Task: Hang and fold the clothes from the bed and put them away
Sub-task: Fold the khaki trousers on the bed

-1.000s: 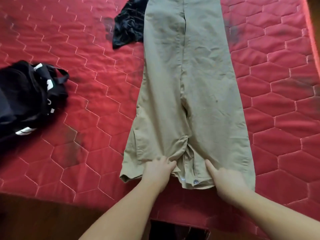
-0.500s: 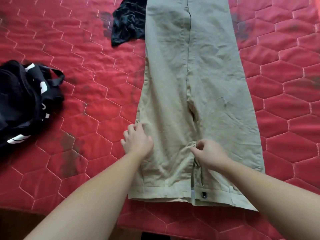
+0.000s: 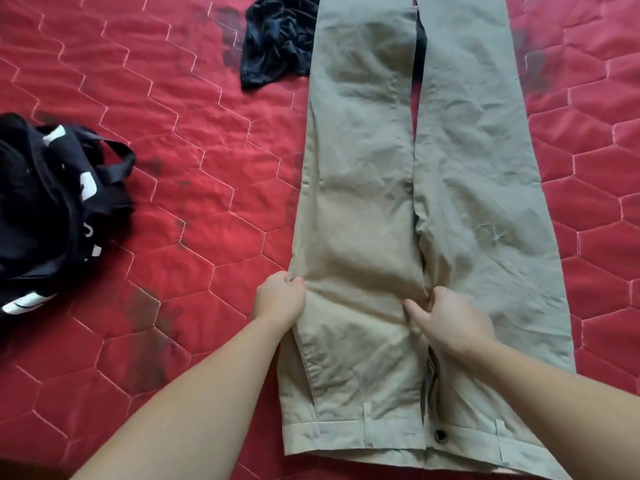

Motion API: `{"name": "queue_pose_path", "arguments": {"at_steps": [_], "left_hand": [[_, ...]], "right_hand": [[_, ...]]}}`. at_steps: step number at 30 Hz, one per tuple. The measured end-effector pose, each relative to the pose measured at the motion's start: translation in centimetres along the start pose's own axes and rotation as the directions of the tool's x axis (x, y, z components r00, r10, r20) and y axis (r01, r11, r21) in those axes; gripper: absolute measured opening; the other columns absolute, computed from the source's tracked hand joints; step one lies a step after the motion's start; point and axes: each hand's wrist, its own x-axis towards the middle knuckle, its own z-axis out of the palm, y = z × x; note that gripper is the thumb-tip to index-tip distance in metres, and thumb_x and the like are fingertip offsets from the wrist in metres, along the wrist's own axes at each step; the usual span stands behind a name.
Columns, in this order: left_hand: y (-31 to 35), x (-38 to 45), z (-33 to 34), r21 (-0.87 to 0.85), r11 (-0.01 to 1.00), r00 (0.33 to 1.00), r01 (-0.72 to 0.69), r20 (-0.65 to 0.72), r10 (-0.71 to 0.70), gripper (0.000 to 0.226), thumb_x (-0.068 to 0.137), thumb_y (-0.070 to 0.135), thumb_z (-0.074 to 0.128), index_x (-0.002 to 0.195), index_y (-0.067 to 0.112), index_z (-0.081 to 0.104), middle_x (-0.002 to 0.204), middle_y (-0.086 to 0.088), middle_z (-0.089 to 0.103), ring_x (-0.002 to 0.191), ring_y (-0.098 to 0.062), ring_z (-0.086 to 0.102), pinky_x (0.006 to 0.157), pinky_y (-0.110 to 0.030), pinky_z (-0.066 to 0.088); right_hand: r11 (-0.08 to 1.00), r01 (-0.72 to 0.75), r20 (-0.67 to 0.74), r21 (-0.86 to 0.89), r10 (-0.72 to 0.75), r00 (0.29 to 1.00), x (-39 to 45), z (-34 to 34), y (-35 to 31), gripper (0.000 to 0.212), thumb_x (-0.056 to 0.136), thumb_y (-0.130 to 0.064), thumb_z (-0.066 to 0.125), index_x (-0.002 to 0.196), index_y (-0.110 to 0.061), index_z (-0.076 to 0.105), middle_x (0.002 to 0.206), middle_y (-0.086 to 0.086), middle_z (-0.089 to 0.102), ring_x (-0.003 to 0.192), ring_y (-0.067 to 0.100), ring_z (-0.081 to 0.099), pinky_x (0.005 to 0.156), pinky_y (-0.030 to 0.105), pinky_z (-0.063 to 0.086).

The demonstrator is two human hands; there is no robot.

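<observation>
Red quilted bed (image 3: 207,209) carries the khaki trousers (image 3: 398,188), spread flat and unfolded. I have my left hand (image 3: 280,299) pinching their outer seam, my right hand (image 3: 450,320) pinching the crotch. Folding looks barely begun (a dark garment (image 3: 277,39) and black bag (image 3: 52,202) wait).

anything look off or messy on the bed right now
Yes. The red quilt carries dark smudges left of the khaki trousers and near the top. A dark garment lies crumpled at the trousers' upper left edge, unfolded. The trousers show a small puckered crease on one leg.
</observation>
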Motion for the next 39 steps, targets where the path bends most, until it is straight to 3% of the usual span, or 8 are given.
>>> {"name": "queue_pose_path", "arguments": {"at_steps": [3, 7, 15, 21, 24, 32, 35, 39], "left_hand": [[2.0, 1.7, -1.4, -0.153, 0.986, 0.997, -0.071, 0.031, 0.077, 0.028, 0.088, 0.039, 0.059, 0.087, 0.012, 0.063, 0.084, 0.000, 0.065, 0.085, -0.024, 0.058, 0.067, -0.033, 0.039], [6.0, 5.3, -2.4, -0.313, 0.944, 0.993, -0.104, 0.020, 0.116, 0.030, 0.087, 0.046, 0.066, 0.098, 0.019, 0.062, 0.085, 0.011, 0.062, 0.079, -0.008, 0.058, 0.075, -0.027, 0.040], [4.7, 9.5, -3.4, -0.280, 0.959, 0.997, -0.042, -0.069, 0.023, 0.020, 0.093, 0.020, 0.052, 0.092, 0.008, 0.069, 0.092, -0.006, 0.069, 0.086, -0.024, 0.058, 0.069, -0.031, 0.037], [9.0, 12.7, -5.1, -0.298, 0.942, 0.987, -0.158, -0.042, 0.152, 0.043, 0.091, 0.044, 0.060, 0.086, 0.003, 0.068, 0.085, -0.008, 0.069, 0.078, -0.020, 0.058, 0.067, -0.030, 0.042], [13.8, 16.0, -5.4, -0.409, 0.890, 0.977, -0.200, -0.020, 0.211, 0.034, 0.089, 0.044, 0.065, 0.088, 0.010, 0.069, 0.082, 0.004, 0.069, 0.073, -0.009, 0.062, 0.064, -0.024, 0.047], [16.7, 23.2, -6.8, -0.384, 0.907, 0.981, -0.174, -0.152, 0.124, 0.009, 0.082, 0.020, 0.071, 0.079, 0.013, 0.066, 0.075, 0.003, 0.064, 0.071, -0.017, 0.057, 0.066, -0.030, 0.045], [17.7, 25.0, -7.7, -0.328, 0.934, 0.990, -0.141, -0.061, 0.127, 0.036, 0.078, 0.044, 0.075, 0.064, 0.014, 0.063, 0.063, -0.001, 0.062, 0.064, -0.022, 0.059, 0.066, -0.038, 0.055], [19.6, 26.9, -9.2, -0.195, 0.961, 0.973, -0.196, 0.081, 0.214, 0.046, 0.076, 0.050, 0.076, 0.056, 0.012, 0.059, 0.056, -0.008, 0.058, 0.052, -0.024, 0.060, 0.054, -0.041, 0.059]], "right_hand": [[0.988, 0.155, -0.159, 0.011, -0.151, 0.976, 1.8, -2.3, -2.9, 0.037, 0.087, -0.052, 0.054, 0.071, -0.019, 0.050, 0.080, 0.002, 0.063, 0.081, 0.031, 0.062, 0.068, 0.036, 0.049], [0.955, 0.279, -0.195, 0.098, -0.256, 0.947, 4.5, -3.7, -7.1, 0.019, 0.088, -0.040, 0.057, 0.100, -0.025, 0.055, 0.100, 0.001, 0.056, 0.091, 0.027, 0.060, 0.079, 0.039, 0.050], [0.942, 0.043, -0.190, 0.332, 0.022, 0.982, 10.8, -6.1, -8.6, 0.058, 0.089, -0.035, 0.058, 0.141, -0.017, 0.041, 0.138, 0.013, 0.042, 0.126, 0.031, 0.046, 0.106, 0.040, 0.037], [0.883, 0.043, -0.173, 0.468, 0.044, 0.984, 15.9, -8.1, -10.2, 0.030, 0.084, -0.046, 0.055, 0.099, -0.020, 0.060, 0.098, 0.005, 0.065, 0.097, 0.028, 0.058, 0.080, 0.034, 0.045], [0.818, 0.055, -0.150, 0.572, 0.039, 0.988, 18.2, -9.1, -11.2, 0.043, 0.088, -0.056, 0.053, 0.073, -0.015, 0.057, 0.072, 0.000, 0.061, 0.075, 0.023, 0.058, 0.061, 0.030, 0.040], [0.975, 0.200, 0.024, 0.093, -0.203, 0.979, 24.0, -14.1, -12.8, 0.058, 0.077, -0.061, 0.068, 0.050, -0.014, 0.049, 0.049, 0.000, 0.048, 0.051, 0.016, 0.049, 0.047, 0.030, 0.032], [0.911, 0.115, 0.050, 0.396, -0.146, 0.988, 26.4, -16.9, -15.1, 0.051, 0.078, -0.064, 0.065, 0.073, -0.013, 0.066, 0.062, -0.001, 0.058, 0.062, 0.015, 0.055, 0.055, 0.029, 0.044], [0.634, 0.027, -0.072, 0.773, 0.045, 0.996, 32.0, -19.8, -18.8, 0.062, 0.070, -0.061, 0.074, 0.100, -0.007, 0.069, 0.087, 0.002, 0.064, 0.085, 0.018, 0.063, 0.080, 0.042, 0.057]]}}
